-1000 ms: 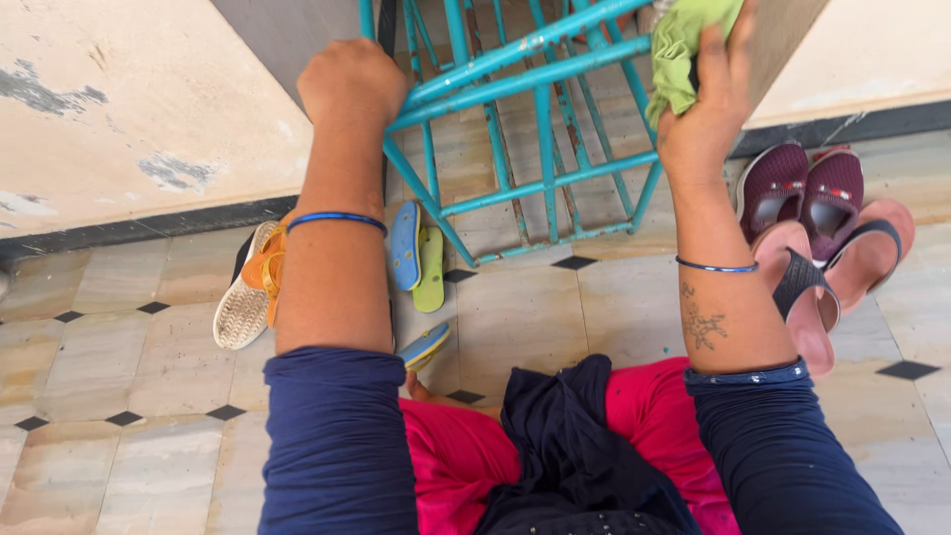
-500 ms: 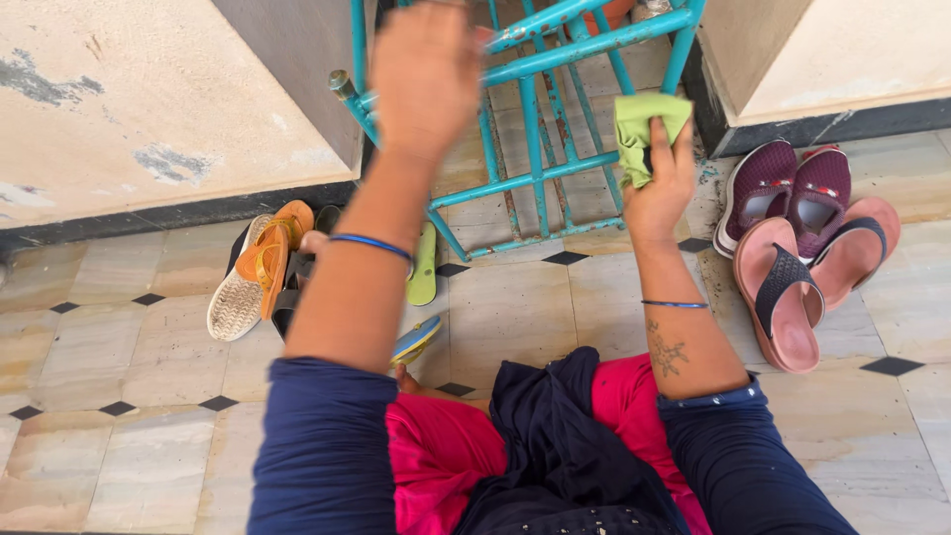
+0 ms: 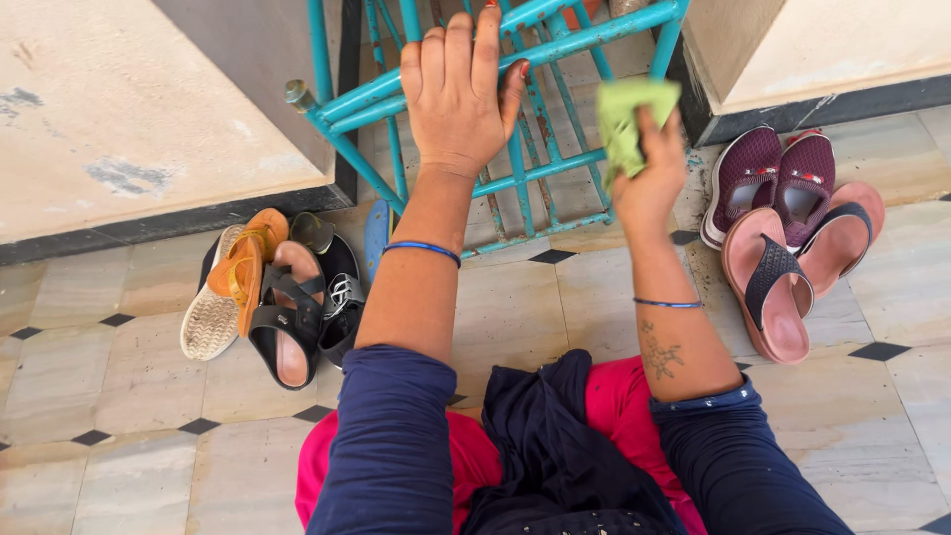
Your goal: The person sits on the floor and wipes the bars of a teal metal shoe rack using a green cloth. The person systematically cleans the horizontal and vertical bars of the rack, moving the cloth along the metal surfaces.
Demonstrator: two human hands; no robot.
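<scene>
While the left hand (image 3: 461, 94) lies flat with fingers spread against the bars of the teal metal rack (image 3: 555, 168), the right hand (image 3: 649, 178) is closed around a green cloth (image 3: 626, 114), pressed to the rack's right side. Pink slippers (image 3: 783, 287) lie on the tiled floor (image 3: 555, 307) to the right, orange and black sandals (image 3: 272, 297) to the left.

Both my arms reach forward in dark blue sleeves pushed to the elbows. My left hand (image 3: 458, 94) lies flat, palm down, fingers (image 3: 458, 45) straight and close together. My right hand (image 3: 649, 178) is curled in a fist, fingers clenched, forearm tattoo facing up.
</scene>
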